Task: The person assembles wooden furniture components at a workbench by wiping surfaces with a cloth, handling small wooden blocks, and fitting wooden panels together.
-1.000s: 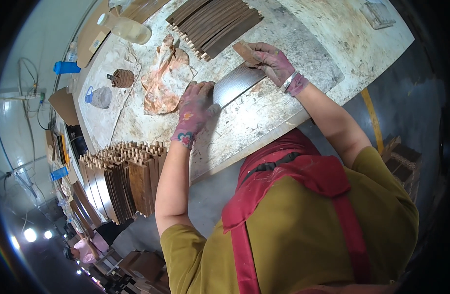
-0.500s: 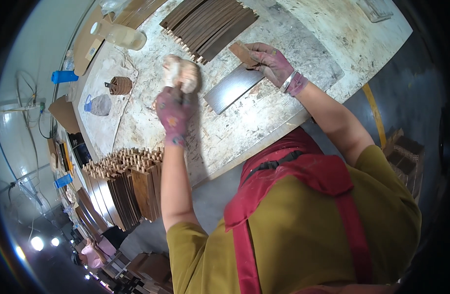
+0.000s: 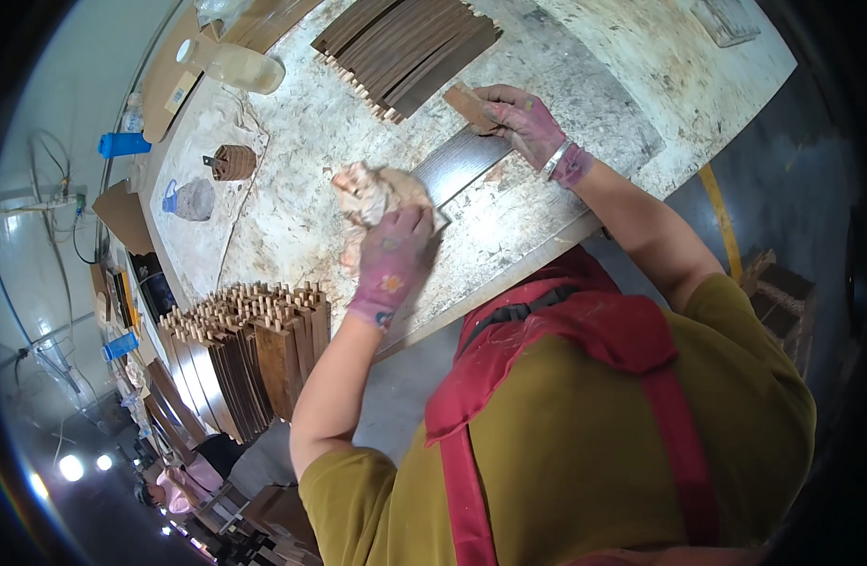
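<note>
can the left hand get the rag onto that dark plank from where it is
Probably yes. The left hand holds the rag right at the near end of the dark plank, and nothing lies between them. The right hand rests on the far end, leaving most of the plank bare.

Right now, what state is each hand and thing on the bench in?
left hand: grip shut on rag
rag: bunched, at the plank's near end
right hand: pressing the plank, fingers on small block
plank: flat on bench
plastic bottle: lying on its side
</note>
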A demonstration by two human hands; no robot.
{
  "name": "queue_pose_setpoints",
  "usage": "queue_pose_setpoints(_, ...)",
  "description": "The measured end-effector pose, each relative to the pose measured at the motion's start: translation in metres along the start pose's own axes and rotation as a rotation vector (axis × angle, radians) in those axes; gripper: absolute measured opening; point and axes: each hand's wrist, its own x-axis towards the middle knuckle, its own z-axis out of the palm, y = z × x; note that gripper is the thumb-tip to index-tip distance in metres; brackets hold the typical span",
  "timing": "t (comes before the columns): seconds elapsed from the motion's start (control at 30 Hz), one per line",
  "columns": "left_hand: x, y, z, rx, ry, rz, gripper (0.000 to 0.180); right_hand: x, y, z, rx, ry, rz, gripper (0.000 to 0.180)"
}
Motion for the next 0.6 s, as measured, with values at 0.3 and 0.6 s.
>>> queue_pose_setpoints(0.3, 0.015, 0.005, -0.004, 0.069, 0.135, 0.082, 0.041, 0.004, 0.006, 0.0, 0.03, 0.007, -0.009, 0.035)
queue_pose_setpoints(0.6, -0.013, -0.038, 0.0, 0.101, -0.144, 0.098, 0.035, 0.004, 0.005, -0.004, 0.034, -0.005, -0.015, 0.037)
